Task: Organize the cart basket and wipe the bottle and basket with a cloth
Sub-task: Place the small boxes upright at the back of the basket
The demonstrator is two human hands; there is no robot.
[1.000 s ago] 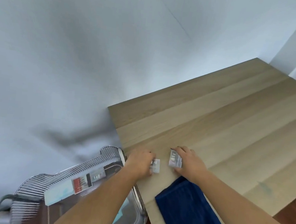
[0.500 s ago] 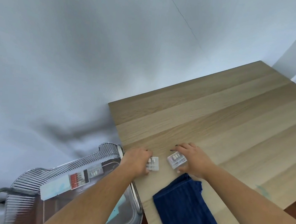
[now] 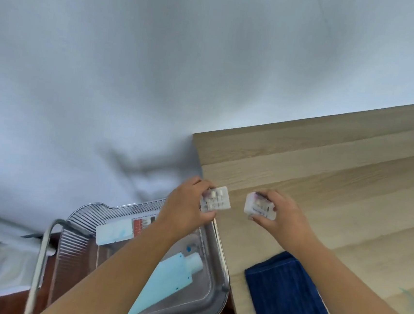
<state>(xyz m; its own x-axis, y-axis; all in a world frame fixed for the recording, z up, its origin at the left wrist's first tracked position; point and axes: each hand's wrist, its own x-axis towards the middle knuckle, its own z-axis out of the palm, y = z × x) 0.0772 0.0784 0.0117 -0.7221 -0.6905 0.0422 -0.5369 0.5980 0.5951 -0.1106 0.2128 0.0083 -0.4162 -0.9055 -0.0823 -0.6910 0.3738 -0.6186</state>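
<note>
My left hand (image 3: 186, 206) grips a small clear plastic case (image 3: 216, 199) with white pieces inside, lifted above the near left corner of the wooden table (image 3: 324, 183). My right hand (image 3: 283, 216) holds a second similar case (image 3: 259, 207) just to the right, a small gap between the two. A folded dark blue cloth (image 3: 288, 301) lies on the table under my right forearm. Left of the table sits the clear ribbed cart basket (image 3: 85, 223), holding a light blue flat bottle with a white cap (image 3: 171, 275) and a white box with a red label (image 3: 120, 232).
A metal cart handle (image 3: 42, 255) curves up at the basket's left. The white wall fills the upper view. The table top stretches away to the right. Dark wooden floor shows below the cart.
Both hands have lifted the two small cases off the table and shifted slightly left, toward the basket. The camera has moved in closer and turned left.
</note>
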